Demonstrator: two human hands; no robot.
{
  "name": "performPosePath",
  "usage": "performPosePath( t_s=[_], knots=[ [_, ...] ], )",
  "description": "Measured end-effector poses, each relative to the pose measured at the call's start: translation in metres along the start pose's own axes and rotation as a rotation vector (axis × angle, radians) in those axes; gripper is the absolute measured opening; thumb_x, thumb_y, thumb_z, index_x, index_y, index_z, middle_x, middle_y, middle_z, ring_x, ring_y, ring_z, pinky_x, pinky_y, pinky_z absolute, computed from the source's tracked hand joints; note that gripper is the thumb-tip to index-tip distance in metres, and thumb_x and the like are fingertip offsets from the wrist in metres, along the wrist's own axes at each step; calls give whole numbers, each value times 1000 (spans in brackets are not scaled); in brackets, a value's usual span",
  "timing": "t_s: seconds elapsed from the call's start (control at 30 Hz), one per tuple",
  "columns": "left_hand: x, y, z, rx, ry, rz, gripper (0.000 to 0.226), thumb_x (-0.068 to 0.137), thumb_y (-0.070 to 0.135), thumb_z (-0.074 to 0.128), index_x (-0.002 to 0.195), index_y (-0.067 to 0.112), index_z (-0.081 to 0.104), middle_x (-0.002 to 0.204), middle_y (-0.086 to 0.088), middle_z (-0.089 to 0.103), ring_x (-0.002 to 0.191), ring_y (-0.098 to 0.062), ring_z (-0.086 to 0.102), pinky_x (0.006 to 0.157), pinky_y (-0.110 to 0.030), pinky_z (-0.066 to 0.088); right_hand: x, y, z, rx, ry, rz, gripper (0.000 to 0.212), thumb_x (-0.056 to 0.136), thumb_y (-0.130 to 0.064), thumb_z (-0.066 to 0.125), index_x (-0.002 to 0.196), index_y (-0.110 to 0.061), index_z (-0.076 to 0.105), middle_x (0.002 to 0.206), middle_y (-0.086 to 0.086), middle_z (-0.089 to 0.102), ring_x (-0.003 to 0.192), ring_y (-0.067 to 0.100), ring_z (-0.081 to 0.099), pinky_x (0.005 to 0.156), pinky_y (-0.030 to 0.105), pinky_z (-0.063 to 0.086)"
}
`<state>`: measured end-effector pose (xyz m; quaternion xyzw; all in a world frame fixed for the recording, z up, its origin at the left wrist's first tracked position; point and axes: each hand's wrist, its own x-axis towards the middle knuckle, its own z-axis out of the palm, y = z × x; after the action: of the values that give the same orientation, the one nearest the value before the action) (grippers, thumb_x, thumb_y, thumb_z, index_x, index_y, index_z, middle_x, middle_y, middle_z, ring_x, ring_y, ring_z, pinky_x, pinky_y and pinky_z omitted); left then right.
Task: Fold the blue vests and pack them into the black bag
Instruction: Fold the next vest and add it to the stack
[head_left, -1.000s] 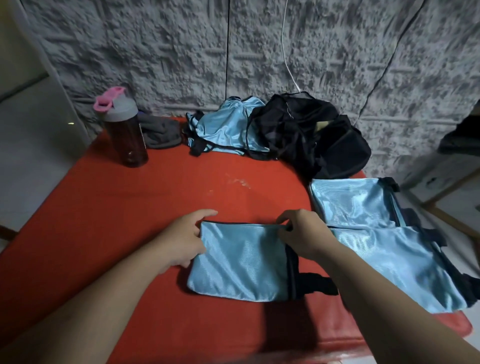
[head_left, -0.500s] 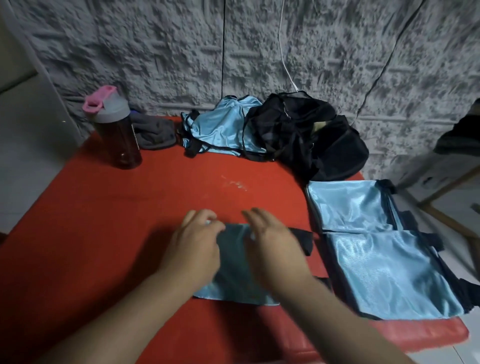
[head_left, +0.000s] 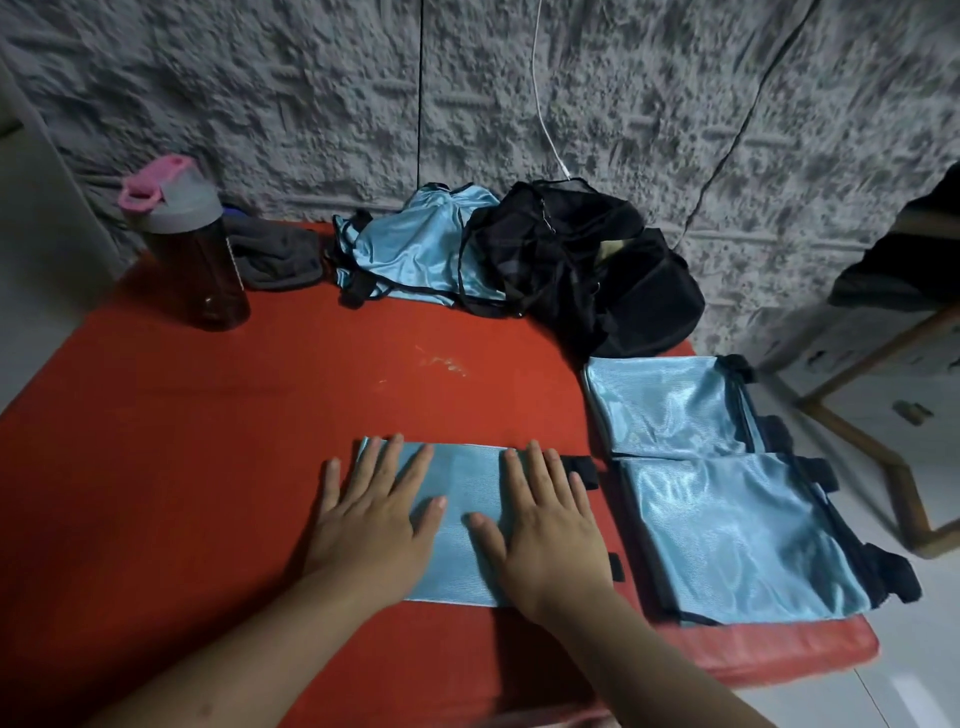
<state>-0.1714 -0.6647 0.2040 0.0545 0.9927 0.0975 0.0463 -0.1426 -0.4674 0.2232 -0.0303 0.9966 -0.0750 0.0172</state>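
Observation:
A folded blue vest (head_left: 467, 499) lies flat on the red table (head_left: 208, 441) in front of me. My left hand (head_left: 374, 514) presses its left part with straight, spread fingers. My right hand (head_left: 550, 525) lies flat on its right part in the same way. Two more folded blue vests sit at the right edge, one further back (head_left: 670, 405) and one nearer (head_left: 737, 535). An unfolded blue vest (head_left: 415, 249) is crumpled at the back, against the black bag (head_left: 587, 260).
A dark bottle (head_left: 192, 249) with a grey and pink lid stands at the back left, beside a grey cloth (head_left: 275, 254). White and black cables hang down the rough grey wall. A wooden frame (head_left: 883, 452) stands on the floor to the right.
Both hands held the vest's far edge, then folded it over towards me. The vest is narrower now and both hands lie flat on it.

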Motion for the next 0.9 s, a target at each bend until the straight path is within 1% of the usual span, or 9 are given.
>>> performPosePath(
  t_s=[0.37, 0.57, 0.7, 0.73, 0.77, 0.8, 0.83, 0.87, 0.9],
  knots=[
    [-4, -27, -7, 30, 29, -134, 74, 86, 65, -8, 157, 43, -12, 169, 14, -3, 156, -16, -8, 122, -55, -6, 0, 2, -2, 97, -54, 11, 88, 94, -78, 13, 162, -26, -6, 170, -1, -14, 155, 15, -19, 127, 41, -7],
    [-2, -22, -12, 8, -17, -161, 67, 97, 63, 9, 156, 45, -14, 168, 15, -6, 155, -15, -10, 122, -56, -4, 1, 1, -6, 109, -75, 7, 86, 96, -74, 18, 162, -24, -4, 170, 1, -12, 155, 18, -17, 126, 41, -9],
    [7, -24, -25, -53, -31, -133, 68, 96, 62, 31, 157, 44, 6, 169, 7, -5, 156, -19, -5, 120, -61, 3, 7, 0, -18, 157, -125, 23, 81, 99, -68, 21, 162, -24, -6, 169, 3, -15, 156, 21, -16, 125, 44, -7],
    [12, -26, -30, -80, -6, -94, 67, 97, 58, 38, 157, 43, 13, 169, 6, -4, 156, -20, -4, 120, -61, 4, 7, -3, -25, 145, -92, 4, 81, 98, -66, 23, 163, -23, 3, 170, 5, -8, 157, 24, -9, 126, 45, -2],
    [17, -27, -35, -111, 25, -37, 66, 97, 53, 44, 156, 41, 19, 169, 6, -1, 156, -21, -2, 120, -60, 5, 4, -7, -35, 140, -25, -35, 78, 95, -62, 27, 160, -20, 22, 169, 8, 10, 156, 27, 9, 126, 44, 10],
    [22, -28, -38, -147, 49, 25, 65, 98, 47, 49, 156, 38, 23, 169, 5, 4, 156, -20, 1, 121, -59, 4, -2, -13, -46, 155, 41, -85, 67, 93, -56, 33, 146, -17, 47, 158, 12, 38, 146, 30, 35, 120, 42, 30],
    [27, -28, -41, -184, 58, 79, 64, 99, 42, 50, 157, 36, 24, 169, 4, 11, 156, -20, 4, 122, -57, 3, -10, -20, -57, 187, 73, -120, 50, 92, -51, 40, 121, -17, 64, 133, 11, 60, 124, 31, 55, 101, 39, 46],
    [32, -27, -42, -209, 48, 115, 64, 99, 38, 50, 157, 34, 24, 167, 3, 20, 155, -19, 9, 123, -54, 2, -19, -26, -66, 201, 41, -138, 39, 93, -49, 47, 100, -18, 68, 110, 10, 68, 104, 32, 63, 81, 37, 50],
    [35, -24, -43, -220, 28, 135, 63, 100, 35, 50, 158, 33, 24, 164, 2, 29, 154, -19, 15, 124, -52, 1, -29, -30, -70, 178, -23, -145, 41, 93, -51, 50, 90, -14, 68, 97, 11, 69, 93, 35, 64, 70, 35, 45]
  ],
)
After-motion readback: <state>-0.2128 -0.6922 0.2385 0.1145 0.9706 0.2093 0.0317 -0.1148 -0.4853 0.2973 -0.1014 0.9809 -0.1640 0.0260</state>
